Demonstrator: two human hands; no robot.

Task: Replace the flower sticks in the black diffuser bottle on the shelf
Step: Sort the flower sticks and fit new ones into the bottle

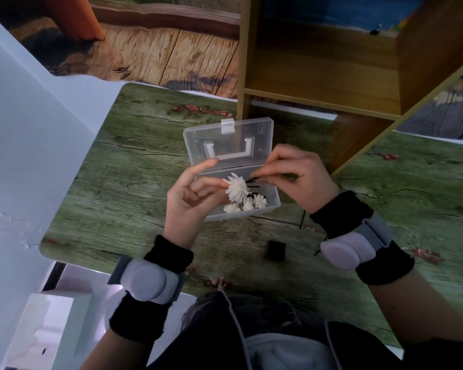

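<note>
Over the middle of the green wood-grain worktop, the person holds a white paper-petalled flower stick with a thin black stem above a clear plastic hinged box, whose lid stands open toward the far edge. The right hand has its grip pressed together, thumb and forefinger pinching the black stem; the left hand curls loosely under the bloom, fingers half spread, and whether it actually touches the petals is hard to tell. Three smaller white flower heads lie in the box's near end.

The small black square diffuser bottle appears to stand near the worktop's near edge, just beside the right wrist, not on the wooden shelf unit at the far right corner.

The chief risk is that wrist: a careless sweep could tip the bottle. The stem could also snag its neighbours and drag them out, or bend under too hard a pinch.
</note>
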